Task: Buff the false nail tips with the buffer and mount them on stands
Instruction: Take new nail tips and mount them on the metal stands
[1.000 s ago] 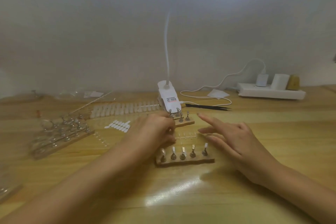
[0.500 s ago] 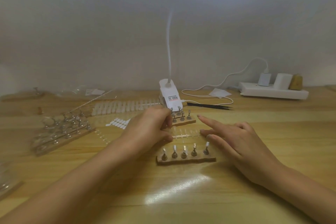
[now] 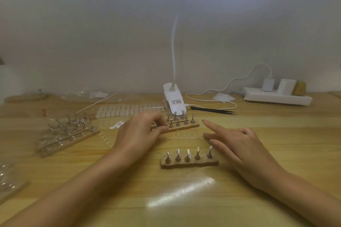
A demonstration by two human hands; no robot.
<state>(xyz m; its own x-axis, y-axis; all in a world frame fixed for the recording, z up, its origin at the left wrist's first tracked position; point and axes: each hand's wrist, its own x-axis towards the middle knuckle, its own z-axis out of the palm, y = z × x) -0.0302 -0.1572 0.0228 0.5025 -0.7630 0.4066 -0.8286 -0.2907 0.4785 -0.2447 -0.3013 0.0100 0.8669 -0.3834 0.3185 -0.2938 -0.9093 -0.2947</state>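
Observation:
A near wooden base carries several metal stands with small nail tips on top. Behind it, a second wooden base holds several bare metal stands. My left hand grips the left end of that second base with curled fingers and thumb. My right hand lies flat on the table to the right of both bases, fingers straight, fingertips on a clear strip of nail tips. A row of white nail tips lies further back. No buffer is visible.
A clip lamp stands behind the bases, its cable running to a white power strip at back right. Black tweezers lie near the lamp. More stand bases in clear wrap sit at left, white adhesive tabs beside them.
My left hand has moved back from the near base and closed on the left end of the far base. The right hand has stayed in place.

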